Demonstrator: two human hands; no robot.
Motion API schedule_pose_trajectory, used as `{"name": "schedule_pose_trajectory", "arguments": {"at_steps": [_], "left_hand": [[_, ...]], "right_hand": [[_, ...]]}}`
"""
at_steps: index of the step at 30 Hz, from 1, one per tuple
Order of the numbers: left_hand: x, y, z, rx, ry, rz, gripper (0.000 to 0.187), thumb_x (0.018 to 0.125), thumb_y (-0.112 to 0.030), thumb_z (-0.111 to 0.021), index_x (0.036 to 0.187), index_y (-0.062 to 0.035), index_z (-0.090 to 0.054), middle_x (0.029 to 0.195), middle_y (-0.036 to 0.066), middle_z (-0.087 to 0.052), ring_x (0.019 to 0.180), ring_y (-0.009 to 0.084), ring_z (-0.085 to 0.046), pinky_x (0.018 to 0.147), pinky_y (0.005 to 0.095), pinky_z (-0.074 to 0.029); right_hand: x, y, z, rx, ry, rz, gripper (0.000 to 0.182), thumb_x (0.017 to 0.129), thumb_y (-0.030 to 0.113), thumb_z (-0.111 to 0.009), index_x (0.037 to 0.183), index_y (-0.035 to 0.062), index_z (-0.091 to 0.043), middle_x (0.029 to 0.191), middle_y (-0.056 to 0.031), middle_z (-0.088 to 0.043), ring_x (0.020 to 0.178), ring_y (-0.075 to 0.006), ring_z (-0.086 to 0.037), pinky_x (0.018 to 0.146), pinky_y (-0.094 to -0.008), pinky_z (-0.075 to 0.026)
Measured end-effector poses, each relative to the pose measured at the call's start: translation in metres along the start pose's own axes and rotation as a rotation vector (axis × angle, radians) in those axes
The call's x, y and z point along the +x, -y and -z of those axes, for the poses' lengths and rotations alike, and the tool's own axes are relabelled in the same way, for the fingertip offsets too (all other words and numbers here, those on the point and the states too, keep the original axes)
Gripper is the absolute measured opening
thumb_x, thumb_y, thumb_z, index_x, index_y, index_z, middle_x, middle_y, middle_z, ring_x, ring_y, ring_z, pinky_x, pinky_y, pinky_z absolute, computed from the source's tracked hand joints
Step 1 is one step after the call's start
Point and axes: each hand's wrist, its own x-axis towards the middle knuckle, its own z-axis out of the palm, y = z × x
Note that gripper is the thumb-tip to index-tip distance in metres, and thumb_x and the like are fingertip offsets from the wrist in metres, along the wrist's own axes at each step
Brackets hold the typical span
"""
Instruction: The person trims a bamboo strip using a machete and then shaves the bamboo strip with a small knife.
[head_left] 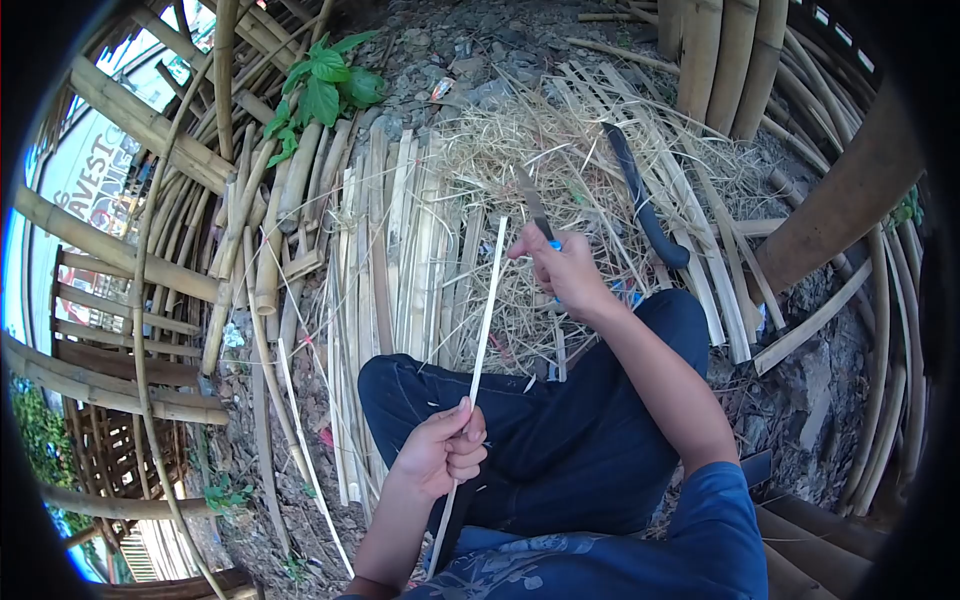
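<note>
My left hand (pixel 440 450) is closed round a long, thin bamboo strip (pixel 488 310), which stands slanted over my lap with its pale upper end near the knife. In my right hand (pixel 562 268) is a knife (pixel 534 205) with a narrow dark blade that points up and away from me. A bit of blue shows at the handle, most of which my fingers cover. Blade and strip appear apart. Beyond both hands lies a heap of bamboo shavings (pixel 500 150). A dark curved sheath-like object (pixel 640 195) rests on the heap to the right.
Split bamboo slats (pixel 400 250) lie side by side in front of my legs, with more slats (pixel 690 230) on the right. Bamboo poles (pixel 150 125) form a frame at left. A thick post (pixel 845 195) stands at right. A leafy plant (pixel 325 85) grows at the back.
</note>
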Motion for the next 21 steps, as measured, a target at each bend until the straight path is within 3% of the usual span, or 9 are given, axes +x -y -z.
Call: {"name": "schedule_pose_trajectory", "arguments": {"at_steps": [1,3,4,5,7,8,13,16,21], "left_hand": [[0.004,-0.001,-0.003,-0.014,-0.007,0.006,0.043,0.107,-0.035,-0.036,0.081,-0.0037,-0.049,0.057,-0.006,-0.027,0.046,0.0034,-0.022,0.04,0.0218,-0.017],[0.013,-0.001,-0.008,0.107,-0.027,-0.028,0.042,0.108,-0.034,-0.035,0.086,-0.0023,-0.053,0.058,-0.007,-0.027,0.047,0.003,-0.023,0.04,0.0205,-0.018],[0.019,0.001,0.007,0.117,0.091,-0.045,0.046,0.108,-0.037,-0.033,0.101,0.0003,-0.058,0.068,-0.002,-0.042,0.056,0.0068,-0.04,0.048,0.0211,-0.034],[0.021,0.007,0.003,0.116,0.091,-0.041,0.046,0.108,-0.037,-0.033,0.101,0.0003,-0.058,0.068,-0.002,-0.042,0.056,0.0068,-0.04,0.048,0.0211,-0.034],[0.025,0.025,-0.01,0.56,-0.322,-0.422,0.053,0.107,-0.043,-0.03,0.117,0.002,-0.056,0.088,0.005,-0.054,0.076,0.0135,-0.055,0.067,0.0265,-0.046],[0.022,0.031,0.014,0.593,-0.281,-0.386,0.061,0.105,-0.049,-0.029,0.129,0.0025,-0.051,0.104,0.01,-0.057,0.093,0.0187,-0.058,0.081,0.0313,-0.047],[-0.008,0.053,0.054,0.501,-0.081,-0.214,0.061,0.104,-0.05,-0.032,0.124,0.003,-0.053,0.094,0.008,-0.058,0.079,0.0153,-0.057,0.069,0.0279,-0.046],[-0.023,0.052,0.049,0.543,-0.255,-0.169,0.037,0.106,-0.031,-0.043,0.108,0.0034,-0.058,0.071,0.003,-0.048,0.057,0.0067,-0.039,0.053,0.022,-0.034],[-0.014,0.031,0.03,0.682,-0.43,-0.282,0.026,0.105,-0.021,-0.047,0.103,0.0024,-0.059,0.069,0.0,-0.047,0.054,0.0031,-0.034,0.049,0.0184,-0.029]], "right_hand": [[-0.009,0.004,-0.018,-0.029,0.045,0.058,0.048,0.097,0.043,-0.061,0.078,-0.0007,-0.063,0.052,0.0057,-0.043,0.044,-0.0021,-0.034,0.042,-0.0216,-0.021],[-0.01,-0.011,-0.033,0.022,0.112,0.036,0.04,0.095,0.037,-0.066,0.079,0.0009,-0.063,0.052,0.0062,-0.042,0.042,-0.0027,-0.03,0.039,-0.0232,-0.021],[-0.01,-0.015,-0.036,0.12,0.086,0.004,0.037,0.097,0.034,-0.062,0.076,0.0039,-0.059,0.051,0.0074,-0.038,0.04,-0.0026,-0.028,0.039,-0.0236,-0.019],[-0.01,-0.009,-0.031,0.12,0.083,0.002,0.037,0.097,0.034,-0.062,0.076,0.0039,-0.059,0.051,0.0074,-0.038,0.04,-0.0026,-0.028,0.039,-0.0236,-0.019],[-0.006,0.009,-0.014,0.433,0.142,-0.215,0.035,0.099,0.031,-0.059,0.076,0.0055,-0.055,0.05,0.0083,-0.034,0.04,-0.0026,-0.027,0.039,-0.0232,-0.02],[-0.003,0.009,-0.007,0.444,0.098,-0.226,0.033,0.101,0.03,-0.056,0.078,0.0055,-0.055,0.05,0.0092,-0.03,0.04,-0.0028,-0.025,0.039,-0.0227,-0.02],[0.015,0.009,0.017,0.434,-0.032,-0.215,0.031,0.1,0.029,-0.055,0.079,0.0057,-0.054,0.05,0.0086,-0.032,0.039,-0.0028,-0.023,0.038,-0.0238,-0.017],[0.02,0.009,0.021,0.38,-0.066,-0.176,0.035,0.101,0.033,-0.054,0.08,0.0051,-0.055,0.052,0.0086,-0.032,0.04,-0.003,-0.024,0.039,-0.0237,-0.017],[0.008,0.007,0.0,0.27,-0.244,-0.185,0.043,0.102,0.041,-0.05,0.08,0.0041,-0.056,0.051,0.0054,-0.032,0.041,-0.0063,-0.028,0.038,-0.0267,-0.023]]}}
